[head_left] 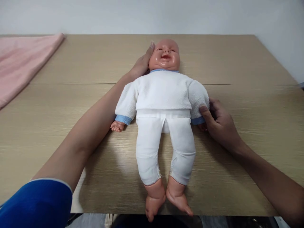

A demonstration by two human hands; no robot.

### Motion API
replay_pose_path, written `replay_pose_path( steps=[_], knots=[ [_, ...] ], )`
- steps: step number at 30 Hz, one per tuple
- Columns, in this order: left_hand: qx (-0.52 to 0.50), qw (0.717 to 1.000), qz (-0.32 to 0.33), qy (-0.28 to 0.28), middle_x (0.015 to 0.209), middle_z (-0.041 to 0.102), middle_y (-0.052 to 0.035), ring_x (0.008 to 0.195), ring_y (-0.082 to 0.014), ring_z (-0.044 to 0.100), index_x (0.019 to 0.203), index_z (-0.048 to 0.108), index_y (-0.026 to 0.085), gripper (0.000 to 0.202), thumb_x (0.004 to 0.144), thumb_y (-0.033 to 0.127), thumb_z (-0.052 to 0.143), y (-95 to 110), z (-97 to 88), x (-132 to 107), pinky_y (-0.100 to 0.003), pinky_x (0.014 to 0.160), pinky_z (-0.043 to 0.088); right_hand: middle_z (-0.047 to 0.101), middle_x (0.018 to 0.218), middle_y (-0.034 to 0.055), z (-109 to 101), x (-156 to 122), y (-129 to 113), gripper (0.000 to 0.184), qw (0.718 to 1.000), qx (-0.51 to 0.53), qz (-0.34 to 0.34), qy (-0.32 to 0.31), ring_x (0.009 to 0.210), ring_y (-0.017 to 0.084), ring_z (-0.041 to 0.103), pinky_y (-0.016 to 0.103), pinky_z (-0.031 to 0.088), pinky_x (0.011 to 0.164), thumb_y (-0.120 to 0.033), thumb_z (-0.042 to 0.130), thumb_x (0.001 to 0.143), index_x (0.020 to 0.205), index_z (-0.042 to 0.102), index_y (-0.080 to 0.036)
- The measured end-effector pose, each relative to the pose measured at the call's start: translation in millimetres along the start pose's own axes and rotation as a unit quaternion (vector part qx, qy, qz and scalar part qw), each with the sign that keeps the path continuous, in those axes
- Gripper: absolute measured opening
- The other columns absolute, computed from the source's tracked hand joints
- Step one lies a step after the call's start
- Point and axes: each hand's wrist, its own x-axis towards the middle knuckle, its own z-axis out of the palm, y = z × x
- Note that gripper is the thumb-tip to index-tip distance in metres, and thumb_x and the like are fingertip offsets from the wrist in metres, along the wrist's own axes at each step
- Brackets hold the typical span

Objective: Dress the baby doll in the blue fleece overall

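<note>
A baby doll (163, 90) lies face up on the table, its head at the far end and its feet at the near edge. It wears a white fleece top with blue collar and cuffs, over a white cloth lower body. My left hand (142, 63) cups the left side of the doll's head, thumb up along the cheek; its other fingers are hidden at the head. With thumb and fingers, my right hand (223, 123) grips the doll's sleeve (199, 95) on the right, just above the blue cuff. The doll's small hand there is mostly covered.
A pink cloth (23, 63) lies on the far left of the wood-grain table (249, 63). A seam runs across the tabletop behind the doll's shoulders. A pale wall (142, 15) stands at the back. Dark items below the front edge are unclear.
</note>
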Motion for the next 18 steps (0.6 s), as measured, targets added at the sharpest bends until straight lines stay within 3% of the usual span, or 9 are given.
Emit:
replay_pose_path(
  steps=[3, 8, 11, 14, 18],
  knots=[
    [0.071, 0.997, 0.019, -0.012, 0.107, 0.088, -0.0111, 0.140, -0.0482, 0.073, 0.117, 0.085, 0.012, 0.075, 0.108, 0.082, 0.060, 3, -2.2, -9, -0.063, 0.140, 0.035, 0.079, 0.105, 0.0071, 0, 0, 1, 0.060, 1.000, -0.003, -0.007, 0.005, 0.077, 0.026, 0.070, 0.037, 0.054, 0.062, -0.073, 0.062, 0.111, 0.153, 0.067, -0.030],
    [0.033, 0.998, 0.037, -0.036, 0.117, 0.089, -0.0080, 0.144, -0.0408, 0.072, 0.127, 0.082, 0.011, 0.074, 0.115, 0.077, 0.050, 3, 3.5, -13, -0.051, 0.132, 0.051, 0.079, 0.097, 0.0088, 0, 1, 2, 0.064, 1.000, 0.001, 0.005, 0.010, 0.078, 0.031, 0.074, 0.039, 0.054, 0.057, -0.075, 0.062, 0.109, 0.153, 0.066, -0.029],
    [-0.045, 0.994, 0.036, -0.093, 0.126, 0.089, -0.0078, 0.145, -0.0338, 0.072, 0.129, 0.080, 0.014, 0.063, 0.119, 0.068, 0.051, 2, 7.9, -11, -0.044, 0.134, 0.050, 0.077, 0.092, 0.0079, -1, 2, 3, 0.063, 1.000, 0.003, 0.006, 0.005, 0.074, 0.030, 0.073, 0.040, 0.054, 0.056, -0.074, 0.063, 0.109, 0.153, 0.066, -0.029],
    [-0.110, 0.982, 0.028, -0.150, 0.132, 0.088, -0.0080, 0.145, -0.0303, 0.071, 0.134, 0.078, 0.015, 0.058, 0.121, 0.064, 0.050, -2, 7.9, -7, -0.044, 0.138, 0.046, 0.074, 0.087, 0.0064, -2, 2, 1, 0.065, 1.000, -0.006, 0.007, -0.015, 0.071, 0.030, 0.071, 0.039, 0.053, 0.056, -0.072, 0.066, 0.107, 0.155, 0.064, -0.028],
    [-0.092, 0.985, 0.042, -0.138, 0.135, 0.087, -0.0066, 0.140, -0.0306, 0.072, 0.137, 0.076, 0.015, 0.054, 0.121, 0.060, 0.051, -8, 2.3, 3, -0.044, 0.133, 0.051, 0.071, 0.084, 0.0036, -4, 1, 0, 0.071, 0.999, -0.029, 0.012, -0.021, 0.067, 0.026, 0.068, 0.036, 0.053, 0.054, -0.070, 0.073, 0.102, 0.158, 0.062, -0.028]
  ],
)
